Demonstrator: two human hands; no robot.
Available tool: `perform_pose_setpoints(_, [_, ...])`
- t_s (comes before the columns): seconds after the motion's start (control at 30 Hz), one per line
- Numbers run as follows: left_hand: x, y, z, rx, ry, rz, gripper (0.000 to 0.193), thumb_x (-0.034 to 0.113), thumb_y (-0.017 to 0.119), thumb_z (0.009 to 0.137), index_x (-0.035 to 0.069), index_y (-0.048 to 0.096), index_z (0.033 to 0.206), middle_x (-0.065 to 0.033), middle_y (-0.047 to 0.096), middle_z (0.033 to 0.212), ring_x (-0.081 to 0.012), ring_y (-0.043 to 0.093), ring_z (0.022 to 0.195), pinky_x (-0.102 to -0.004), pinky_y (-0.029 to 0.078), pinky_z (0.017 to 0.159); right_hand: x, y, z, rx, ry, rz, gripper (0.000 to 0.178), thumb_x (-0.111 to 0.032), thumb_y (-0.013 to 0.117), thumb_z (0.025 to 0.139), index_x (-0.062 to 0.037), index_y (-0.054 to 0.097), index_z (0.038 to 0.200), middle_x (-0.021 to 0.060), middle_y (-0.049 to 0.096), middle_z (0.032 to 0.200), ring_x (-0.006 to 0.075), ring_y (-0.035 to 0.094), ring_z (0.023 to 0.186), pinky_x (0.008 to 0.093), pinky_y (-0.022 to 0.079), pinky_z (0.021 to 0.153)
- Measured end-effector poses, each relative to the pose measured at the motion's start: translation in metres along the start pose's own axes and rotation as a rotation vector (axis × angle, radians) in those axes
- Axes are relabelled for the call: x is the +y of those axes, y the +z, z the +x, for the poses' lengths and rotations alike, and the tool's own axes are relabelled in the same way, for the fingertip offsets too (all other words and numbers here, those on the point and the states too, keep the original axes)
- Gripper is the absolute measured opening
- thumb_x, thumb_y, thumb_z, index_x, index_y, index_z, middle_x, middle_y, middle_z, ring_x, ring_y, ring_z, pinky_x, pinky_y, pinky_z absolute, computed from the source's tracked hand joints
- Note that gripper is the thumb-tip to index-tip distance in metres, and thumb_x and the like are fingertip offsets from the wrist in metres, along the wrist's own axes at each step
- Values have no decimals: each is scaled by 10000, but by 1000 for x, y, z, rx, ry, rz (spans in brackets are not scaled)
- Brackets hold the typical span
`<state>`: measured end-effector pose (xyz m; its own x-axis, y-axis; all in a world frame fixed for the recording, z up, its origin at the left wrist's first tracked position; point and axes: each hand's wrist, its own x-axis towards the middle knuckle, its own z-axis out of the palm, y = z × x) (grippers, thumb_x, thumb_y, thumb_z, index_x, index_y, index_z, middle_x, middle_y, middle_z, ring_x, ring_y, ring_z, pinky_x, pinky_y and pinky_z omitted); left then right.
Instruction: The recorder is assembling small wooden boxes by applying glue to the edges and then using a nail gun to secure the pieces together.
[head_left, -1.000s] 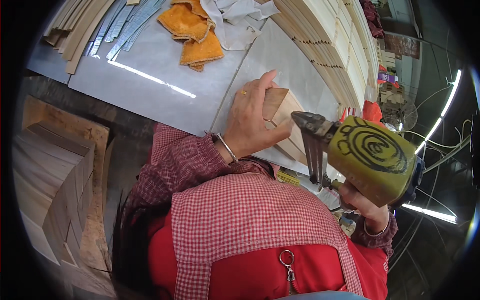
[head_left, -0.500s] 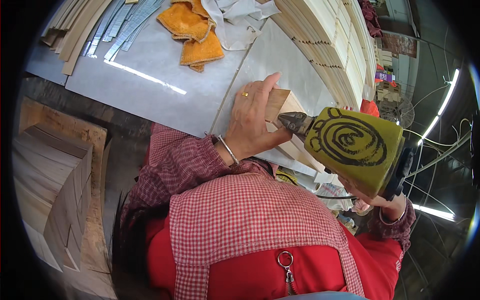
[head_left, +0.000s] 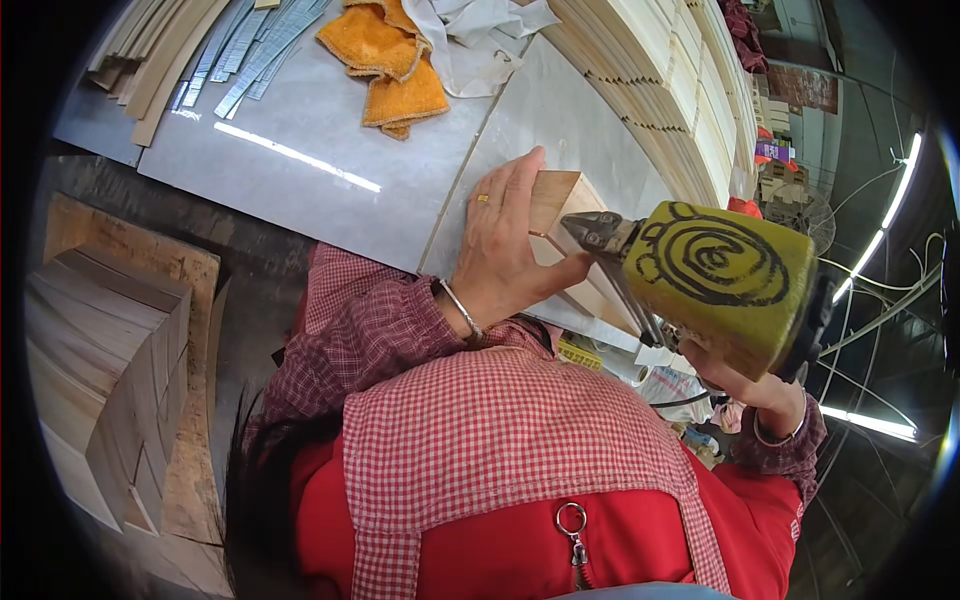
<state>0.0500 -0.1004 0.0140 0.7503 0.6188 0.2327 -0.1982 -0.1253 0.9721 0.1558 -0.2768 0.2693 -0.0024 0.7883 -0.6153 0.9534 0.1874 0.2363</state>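
Note:
My left hand (head_left: 500, 235), with a ring and a bracelet, grips the near end of a pale wooden piece (head_left: 556, 196). Its fingers lie along the left side and the thumb presses at the lower side. In my right hand (head_left: 765, 398) is a nail gun (head_left: 715, 285) with a yellow-green head and a black spiral drawn on top. The gun's dark metal nose points left and meets the end of the wood beside my left thumb; whether it touches is hard to tell. The gun's head hides most of my right fingers.
Tall stacks of pale wooden strips (head_left: 665, 95) stand at the back right. An orange cloth (head_left: 405, 90), a white cloth (head_left: 470, 60) and silvery nail strips (head_left: 265, 55) lie on the grey tabletop (head_left: 300, 170). Left below, a wooden box (head_left: 195, 400) holds wooden boards.
The nail gun has shifted slightly up and right with my right hand, showing more of its underside. My left hand stays on the wooden piece, its fingers slightly shifted.

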Motion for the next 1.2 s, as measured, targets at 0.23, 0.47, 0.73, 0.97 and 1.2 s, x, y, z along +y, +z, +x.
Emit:
perform_pose_setpoints(0.23, [-1, -2, 2, -17, 23, -7, 969, 390, 746, 610, -51, 311, 1355, -230, 441, 1275, -377, 429, 1161, -479, 285, 1039, -1, 2, -3, -7, -16, 3, 574, -234, 746, 655, -49, 576, 1170, 119, 587, 1202, 267, 585, 1051, 384, 469, 882])
perform_pose_setpoints(0.47, [-2, -1, 3, -1, 28, -11, 966, 357, 767, 595, -49, 318, 1347, -216, 461, 1235, -372, 441, 1135, -470, 287, 1039, -1, -6, -3, -53, 219, 551, 696, -249, 787, 585, -46, 544, 1205, 116, 599, 1165, 272, 589, 1021, 389, 468, 870])
perform_pose_setpoints(0.73, [-2, -2, 1, -13, 30, -3, 976, 332, 784, 578, -44, 318, 1349, -212, 469, 1228, -374, 449, 1125, -466, 283, 1049, 1, -5, -3, -73, 241, 677, 723, -251, 794, 566, -32, 536, 1205, 126, 596, 1157, 283, 585, 1001, 388, 462, 869])
perform_pose_setpoints(0.97, [-2, -1, 2, -13, 18, -3, 1003, 317, 797, 560, -38, 307, 1359, -218, 459, 1256, -380, 438, 1146, -473, 287, 1050, 1, -1, -7, -83, 192, 629, 712, -247, 787, 566, -13, 539, 1191, 140, 587, 1159, 298, 579, 986, 386, 453, 872])
perform_pose_setpoints(1.2, [-3, 0, 0, -20, 0, -2, 1015, 311, 800, 555, -36, 298, 1367, -222, 455, 1268, -383, 428, 1160, -472, 297, 1040, 2, 4, -9, -87, 139, 575, 702, -243, 781, 566, 5, 541, 1178, 155, 577, 1162, 312, 573, 971, 383, 445, 876])
